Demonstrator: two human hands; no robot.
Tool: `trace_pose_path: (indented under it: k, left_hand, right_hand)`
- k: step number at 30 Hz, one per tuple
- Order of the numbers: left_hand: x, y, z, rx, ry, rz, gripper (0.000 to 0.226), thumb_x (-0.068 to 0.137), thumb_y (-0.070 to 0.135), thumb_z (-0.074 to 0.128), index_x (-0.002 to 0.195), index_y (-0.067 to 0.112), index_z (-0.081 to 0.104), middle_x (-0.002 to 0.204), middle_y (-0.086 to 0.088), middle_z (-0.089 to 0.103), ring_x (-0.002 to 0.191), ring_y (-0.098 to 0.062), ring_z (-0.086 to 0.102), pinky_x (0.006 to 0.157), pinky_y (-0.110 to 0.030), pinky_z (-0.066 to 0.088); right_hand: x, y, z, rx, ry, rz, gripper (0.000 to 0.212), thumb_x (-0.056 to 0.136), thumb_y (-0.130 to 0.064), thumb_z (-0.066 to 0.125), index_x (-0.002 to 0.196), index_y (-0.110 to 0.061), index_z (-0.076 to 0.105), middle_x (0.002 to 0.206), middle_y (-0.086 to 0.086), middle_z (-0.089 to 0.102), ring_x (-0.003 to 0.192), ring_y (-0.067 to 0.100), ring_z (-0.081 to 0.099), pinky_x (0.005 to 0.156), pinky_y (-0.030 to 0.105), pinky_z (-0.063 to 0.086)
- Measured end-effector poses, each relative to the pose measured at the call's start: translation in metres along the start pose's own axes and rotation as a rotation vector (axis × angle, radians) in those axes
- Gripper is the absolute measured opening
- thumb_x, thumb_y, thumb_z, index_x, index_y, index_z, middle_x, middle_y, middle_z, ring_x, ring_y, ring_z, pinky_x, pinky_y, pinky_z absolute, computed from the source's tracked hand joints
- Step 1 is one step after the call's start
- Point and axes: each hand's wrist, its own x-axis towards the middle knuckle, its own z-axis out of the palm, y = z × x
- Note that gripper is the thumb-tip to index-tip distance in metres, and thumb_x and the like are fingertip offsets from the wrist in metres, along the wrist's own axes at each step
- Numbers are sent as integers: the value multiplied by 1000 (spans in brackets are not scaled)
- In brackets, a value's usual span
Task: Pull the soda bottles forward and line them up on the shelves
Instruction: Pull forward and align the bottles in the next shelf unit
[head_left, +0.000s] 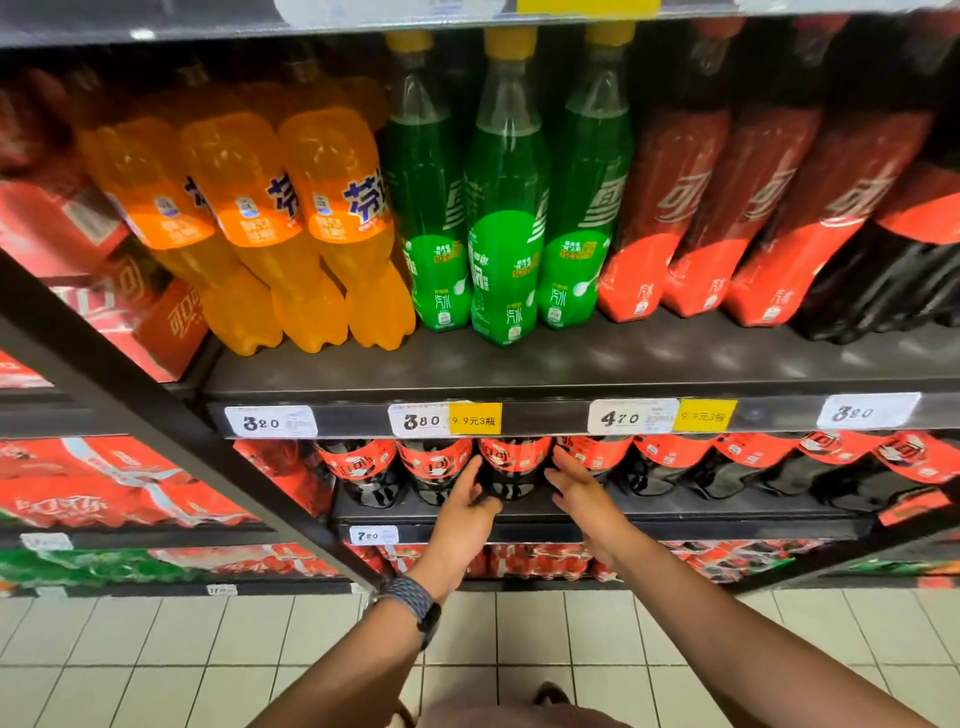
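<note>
Left grip (462, 514) and right grip (579, 493), fingers straight and spread, flank a cola bottle (513, 467) in the front row of the lower shelf (727, 512); whether they touch it is unclear. Above, orange soda bottles (291, 218) and green soda bottles (506, 208) stand set back on the upper shelf (571, 364).

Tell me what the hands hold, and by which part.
The left hand and right hand flank one cola bottle at its body; grip cannot be told.

White price tags (270, 421), yellow promo labels (475, 419) beside two, red multipack cartons (156, 322) at left, pale tiled floor (208, 649)
</note>
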Motion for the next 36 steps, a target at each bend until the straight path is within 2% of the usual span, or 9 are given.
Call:
trace_pose_path:
  k: [5, 8, 11, 16, 21, 26, 30, 33, 36]
  left_hand:
    - [2, 11, 10, 54, -65, 44, 85, 90, 4, 52, 152, 40, 6, 151, 10, 33, 120, 5, 40, 96, -18, 35]
    - [4, -1, 19, 30, -102, 32, 92, 86, 3, 53, 149, 50, 3, 147, 8, 35, 87, 27, 49, 71, -3, 41]
    - [-1, -15, 18, 10, -113, -16, 90, 87, 6, 54, 144, 58, 8, 143, 10, 37, 57, 25, 48, 53, -1, 41]
    - [-8, -6, 4, -11, 2, 10, 81, 90, 9, 55, 149, 46, 14, 152, 7, 32, 125, 2, 36, 101, -25, 34]
    - [-13, -2, 19, 41, -48, 23, 82, 90, 10, 57, 149, 47, 14, 149, 7, 36, 129, -2, 39, 105, -27, 36]
    - [-16, -20, 42, 58, 1, -29, 66, 93, 10, 54, 150, 30, 25, 128, 11, 43, 63, 20, 53, 53, 2, 37]
    - [-22, -13, 67, 144, -58, -39, 61, 93, 13, 54, 148, 26, 33, 130, 8, 51, 89, 8, 54, 71, -3, 42]
    - [-15, 5, 86, 204, -96, -6, 71, 92, 14, 56, 151, 32, 21, 144, -1, 44, 110, 1, 54, 81, -8, 45]
    - [-4, 28, 104, 196, -92, 101, 84, 90, 8, 57, 153, 31, 7, 150, 3, 36, 132, -7, 39, 110, -29, 36]
  right_hand:
    - [0, -2, 3, 5, -87, -8, 62, 96, -1, 42, 151, -24, 24, 151, -6, 33, 138, 12, 32, 115, 36, 28]
    - [3, 1, 4, -93, -111, -11, 78, 87, 8, 45, 151, -30, 21, 143, -13, 37, 137, 10, 30, 114, 35, 29]
    - [5, -2, -1, -202, -162, -42, 79, 85, 8, 45, 146, -38, 25, 130, -24, 38, 129, 3, 33, 106, 28, 31]
    - [5, -5, -4, -252, 97, -41, 48, 92, -1, 50, 135, -22, 47, 129, -1, 54, 123, 16, 50, 106, 30, 38]
    - [-10, -6, -5, -340, -145, -29, 71, 90, 0, 47, 150, -30, 25, 144, 0, 43, 135, 12, 39, 111, 34, 34]
    - [-7, 4, -25, -349, -102, 22, 54, 92, -7, 52, 141, -25, 42, 138, 1, 50, 126, 14, 48, 107, 31, 37]
    - [-11, 12, -57, -359, 221, -95, 26, 88, 1, 51, 106, -17, 59, 113, 5, 64, 110, 24, 58, 98, 32, 43]
    - [-22, 6, -83, -370, 254, -170, 33, 90, 1, 50, 119, -16, 56, 116, -1, 61, 110, 19, 58, 97, 29, 43]
    - [-28, -9, -95, -345, 165, -188, 52, 91, 3, 50, 140, -12, 41, 133, -2, 51, 119, 12, 51, 103, 28, 40]
